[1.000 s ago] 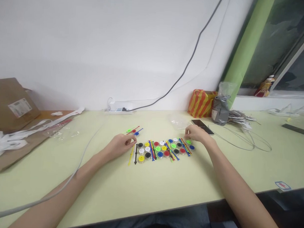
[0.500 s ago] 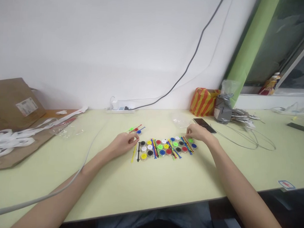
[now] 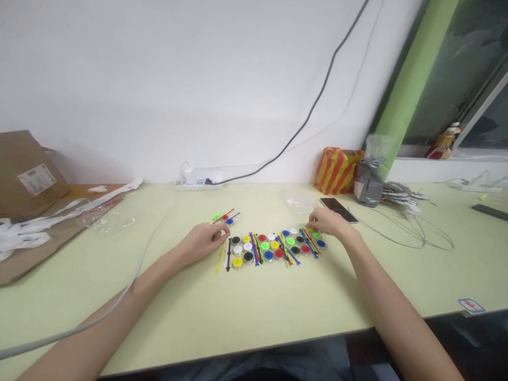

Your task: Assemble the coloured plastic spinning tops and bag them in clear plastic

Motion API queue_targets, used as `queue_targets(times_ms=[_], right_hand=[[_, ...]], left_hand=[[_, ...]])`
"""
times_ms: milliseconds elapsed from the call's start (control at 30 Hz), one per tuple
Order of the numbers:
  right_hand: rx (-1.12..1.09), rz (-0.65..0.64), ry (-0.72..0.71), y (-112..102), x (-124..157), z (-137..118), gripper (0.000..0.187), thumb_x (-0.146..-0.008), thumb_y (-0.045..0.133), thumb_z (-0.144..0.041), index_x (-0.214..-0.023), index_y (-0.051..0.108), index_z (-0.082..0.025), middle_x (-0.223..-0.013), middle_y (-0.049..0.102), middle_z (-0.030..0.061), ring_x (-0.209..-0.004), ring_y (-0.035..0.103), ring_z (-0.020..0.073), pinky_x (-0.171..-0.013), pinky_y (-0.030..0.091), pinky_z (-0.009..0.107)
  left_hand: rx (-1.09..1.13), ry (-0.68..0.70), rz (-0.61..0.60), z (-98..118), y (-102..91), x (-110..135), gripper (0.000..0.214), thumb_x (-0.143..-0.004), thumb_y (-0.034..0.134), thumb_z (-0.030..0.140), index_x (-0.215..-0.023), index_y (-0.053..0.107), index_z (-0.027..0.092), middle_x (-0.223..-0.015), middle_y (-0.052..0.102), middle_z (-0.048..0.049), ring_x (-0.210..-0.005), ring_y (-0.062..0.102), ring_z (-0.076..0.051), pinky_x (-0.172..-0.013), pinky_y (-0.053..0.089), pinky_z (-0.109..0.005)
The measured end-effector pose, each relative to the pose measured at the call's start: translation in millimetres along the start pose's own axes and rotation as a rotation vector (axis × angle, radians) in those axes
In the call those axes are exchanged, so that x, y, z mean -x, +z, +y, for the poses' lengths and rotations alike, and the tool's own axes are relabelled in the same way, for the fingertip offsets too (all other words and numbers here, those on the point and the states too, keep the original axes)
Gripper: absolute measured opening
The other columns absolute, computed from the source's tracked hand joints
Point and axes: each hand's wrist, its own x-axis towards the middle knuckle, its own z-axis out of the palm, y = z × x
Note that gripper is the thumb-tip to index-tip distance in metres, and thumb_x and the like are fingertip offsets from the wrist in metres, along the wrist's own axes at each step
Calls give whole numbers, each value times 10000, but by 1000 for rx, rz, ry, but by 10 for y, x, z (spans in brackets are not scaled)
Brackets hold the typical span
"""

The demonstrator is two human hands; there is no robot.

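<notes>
Several small round pieces with coloured caps, among them a yellow-capped one, lie grouped on the table with bundles of coloured plastic arrows between them. My left hand rests at the group's left end, fingers curled and thumb and forefinger close together. Below its fingertips lie a black arrow and a yellow arrow. My right hand is at the far right corner with fingers pinched, next to a green-capped piece. Whatever either hand pinches is too small or hidden to make out.
Beyond my left hand lie a few more pieces and a blue arrow. A phone, clear plastic bag and striped bag are behind my right hand. A grey cable crosses over my left forearm. Brown paper packaging lies left.
The view has turned slightly right, so everything sits a little further left. Both hands stay at the same ends of the group, with hardly any visible movement.
</notes>
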Motion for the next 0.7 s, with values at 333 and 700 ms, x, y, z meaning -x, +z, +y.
queue_targets(times_ms=[333, 700], right_hand=[[1, 184, 26, 31, 4, -78, 277, -983, 487, -244, -1088, 739, -196, -1152, 710, 123, -1042, 637, 253, -712, 397, 282], [-330, 368, -652, 301, 140, -1133, 141, -968, 600, -198, -990, 737, -173, -1009, 674, 86, -999, 583, 202, -899, 425, 312]], left_hand=[[-32, -8, -9, 15, -67, 9, 269, -956, 436, 389, -936, 651, 229, -610, 554, 28, -570, 518, -167, -565, 314, -270], [-85, 30, -56, -40, -56, 52, 188, -926, 475, 281, -913, 660, 252, -647, 565, 22, -632, 543, -175, -607, 333, -262]])
